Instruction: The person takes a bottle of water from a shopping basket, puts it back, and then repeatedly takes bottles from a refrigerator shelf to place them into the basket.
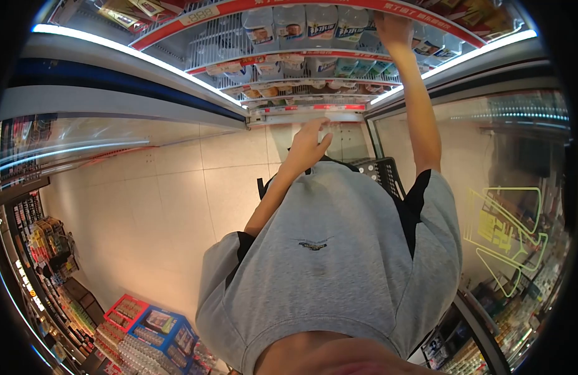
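Note:
My right hand (395, 30) reaches up into a lit cooler, at a shelf of bottles behind a red price strip (289, 51). Its fingers are partly lost among the bottles, and whether they grip one cannot be made out. Labelled bottles (322, 25) stand in a row to its left. Lower down, my left hand (313, 140) hangs in front of the body below the cooler's bottom edge, fingers apart and nothing in it. Part of a black basket (383, 174) shows beside the body.
Glass doors flank the cooler, the right one (514, 156) with yellow-green markings. Tiled floor (170, 187) lies below and to the left. Red and blue crates (157, 334) with bottles stand at the lower left, near stocked shelves (54, 250).

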The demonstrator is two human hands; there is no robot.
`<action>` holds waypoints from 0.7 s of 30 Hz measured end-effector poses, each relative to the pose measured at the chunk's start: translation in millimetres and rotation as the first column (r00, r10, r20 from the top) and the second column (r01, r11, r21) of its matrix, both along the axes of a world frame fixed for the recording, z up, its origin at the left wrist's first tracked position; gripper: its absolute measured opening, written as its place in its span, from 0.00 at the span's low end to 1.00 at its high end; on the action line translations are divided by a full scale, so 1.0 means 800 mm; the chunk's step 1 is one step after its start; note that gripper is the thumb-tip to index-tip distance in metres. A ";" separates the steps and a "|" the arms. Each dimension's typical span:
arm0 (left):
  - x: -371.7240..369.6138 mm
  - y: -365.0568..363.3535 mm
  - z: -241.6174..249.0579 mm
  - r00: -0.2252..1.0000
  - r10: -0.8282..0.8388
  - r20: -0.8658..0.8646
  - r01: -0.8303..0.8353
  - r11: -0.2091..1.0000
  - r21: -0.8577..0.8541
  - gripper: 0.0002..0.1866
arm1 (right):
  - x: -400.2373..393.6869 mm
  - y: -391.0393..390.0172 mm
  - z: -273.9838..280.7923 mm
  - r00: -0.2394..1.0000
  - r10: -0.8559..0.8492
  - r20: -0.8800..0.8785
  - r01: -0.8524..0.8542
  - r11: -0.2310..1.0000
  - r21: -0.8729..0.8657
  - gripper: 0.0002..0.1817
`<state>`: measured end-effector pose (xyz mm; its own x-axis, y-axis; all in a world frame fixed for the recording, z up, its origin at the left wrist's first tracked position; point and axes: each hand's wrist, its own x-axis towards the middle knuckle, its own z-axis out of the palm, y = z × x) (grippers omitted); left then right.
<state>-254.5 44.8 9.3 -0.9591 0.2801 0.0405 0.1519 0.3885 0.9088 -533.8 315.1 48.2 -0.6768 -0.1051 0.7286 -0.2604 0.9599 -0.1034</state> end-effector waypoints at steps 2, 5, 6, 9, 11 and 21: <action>0.001 -0.001 -0.006 1.000 -0.011 0.003 0.011 1.000 -0.029 0.20 | -0.018 0.020 -0.016 0.988 0.095 0.125 -0.083 0.992 -0.095 0.17; 0.001 -0.001 -0.009 1.000 -0.023 0.007 0.023 0.999 -0.042 0.19 | 0.004 0.027 0.015 0.961 0.138 0.242 -0.129 0.990 -0.051 0.17; 0.002 -0.001 -0.009 1.000 -0.025 0.008 0.025 0.999 -0.043 0.19 | 0.004 0.032 0.013 0.953 0.167 0.252 -0.152 0.985 -0.079 0.17; 0.004 -0.002 -0.004 1.000 -0.013 0.020 0.014 1.000 -0.002 0.20 | 0.006 0.043 0.013 0.937 0.239 0.254 -0.209 0.968 -0.140 0.15; 0.004 -0.005 -0.007 0.999 -0.030 0.019 0.030 0.999 -0.021 0.20 | 0.023 0.035 0.035 0.938 0.260 0.229 -0.232 0.962 -0.143 0.14; 0.017 -0.025 -0.006 0.993 -0.080 0.088 0.081 0.997 -0.010 0.19 | 0.082 -0.015 0.099 0.890 0.393 0.232 -0.282 0.873 -0.398 0.14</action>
